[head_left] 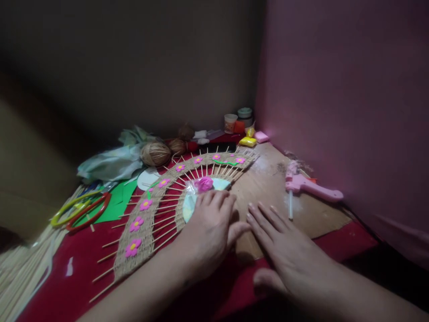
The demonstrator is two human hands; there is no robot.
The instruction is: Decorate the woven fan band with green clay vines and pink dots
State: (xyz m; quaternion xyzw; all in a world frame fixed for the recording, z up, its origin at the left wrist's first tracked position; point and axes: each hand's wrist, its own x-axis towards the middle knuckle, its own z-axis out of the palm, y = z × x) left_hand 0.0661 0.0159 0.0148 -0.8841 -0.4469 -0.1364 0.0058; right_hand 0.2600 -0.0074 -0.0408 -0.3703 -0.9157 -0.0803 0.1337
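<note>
A half-round woven fan (160, 203) of jute twine on thin sticks lies on the red cloth, with pink flowers and green stems along its outer band. My left hand (212, 223) rests over its inner part, fingers bent down and thumb apart; the fingertips are partly hidden. Just beyond those fingers is a pink lump in clear plastic wrap (203, 184), on a pale blue and yellow piece (221, 184). Fingers stretched out, my right hand (279, 237) lies flat on a brown board (268, 179) and holds nothing.
A pink glue gun (311, 187) stands on the board to the right. Twine balls (156, 153), a plastic bag (110, 163), small packets (248, 141) and tubs (230, 123) line the back. Scissors (89, 212), green sheets (117, 201) and loose sticks (31, 273) lie left. Walls enclose the corner.
</note>
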